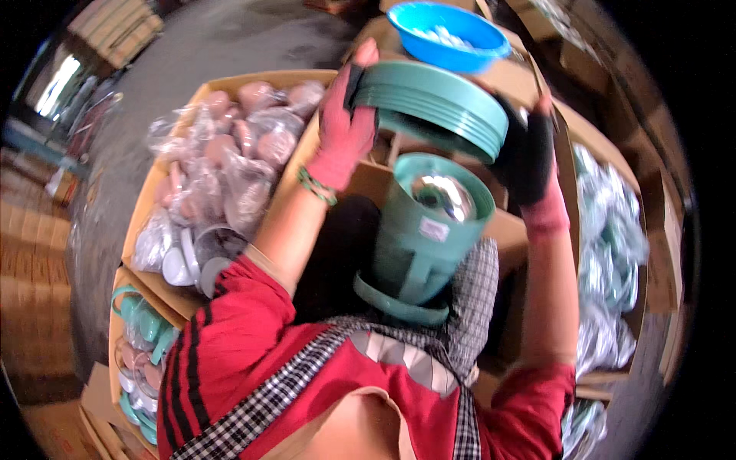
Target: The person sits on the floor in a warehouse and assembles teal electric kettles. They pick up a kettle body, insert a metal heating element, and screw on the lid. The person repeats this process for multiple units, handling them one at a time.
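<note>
Between my two raised hands is a teal round plastic piece with a ribbed rim (433, 96), tilted. My left hand (345, 126), in a pink and black fingerless glove, grips its left side. My right hand (529, 153), gloved the same way, closes on its right edge; some of those fingers are hidden or blurred. Below it, in my lap, stands a teal vacuum flask body (429, 238) with a handle and a small pale label. A shiny silver dome (445, 198) shows inside its opening. A teal rim (399, 305) surrounds its lower end.
A blue basin (448, 38) with small white pieces sits on cardboard ahead. On the left, one carton (142, 222) holds pinkish bagged parts; another holds teal and pink parts (149, 330). Plastic-wrapped teal parts (609, 238) fill a carton on the right.
</note>
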Available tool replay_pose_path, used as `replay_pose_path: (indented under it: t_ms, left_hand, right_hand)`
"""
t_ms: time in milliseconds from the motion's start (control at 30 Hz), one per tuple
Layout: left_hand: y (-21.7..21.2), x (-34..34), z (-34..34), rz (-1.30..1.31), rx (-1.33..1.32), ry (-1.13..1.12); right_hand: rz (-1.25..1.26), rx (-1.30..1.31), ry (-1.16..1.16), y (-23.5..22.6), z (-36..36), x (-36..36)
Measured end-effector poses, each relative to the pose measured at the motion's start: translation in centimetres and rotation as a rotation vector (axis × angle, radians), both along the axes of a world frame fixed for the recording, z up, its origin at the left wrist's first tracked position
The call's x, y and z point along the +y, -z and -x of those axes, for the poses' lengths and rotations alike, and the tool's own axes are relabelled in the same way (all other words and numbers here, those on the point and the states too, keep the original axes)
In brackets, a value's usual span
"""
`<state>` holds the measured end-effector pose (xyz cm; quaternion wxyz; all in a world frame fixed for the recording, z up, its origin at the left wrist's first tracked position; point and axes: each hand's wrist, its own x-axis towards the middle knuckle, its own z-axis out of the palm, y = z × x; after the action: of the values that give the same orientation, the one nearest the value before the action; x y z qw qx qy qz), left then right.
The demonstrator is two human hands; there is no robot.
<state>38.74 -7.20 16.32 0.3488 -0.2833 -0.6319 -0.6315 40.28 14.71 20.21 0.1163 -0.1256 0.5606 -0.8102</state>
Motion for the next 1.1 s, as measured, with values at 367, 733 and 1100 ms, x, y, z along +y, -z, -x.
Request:
replay_pose_path:
  t_ms: [367, 733, 1100]
  left_hand:
    - [7.3, 2.8, -1.7, 0.287, -0.367, 0.398]
    - [7.2, 2.0, -2.7, 0.273, -0.470, 0.502]
    - [4.5, 5.8, -6.0, 0.640, -0.232, -0.052]
  right_hand:
    - [-0.375, 0.331, 0.286, 8.9, -0.5, 4.0]
    - [-0.362, 0.259, 0.320, 9.9, -2.6, 3.9]
    - [0.113, -0.178, 0.126, 10.7, -0.2, 5.2]
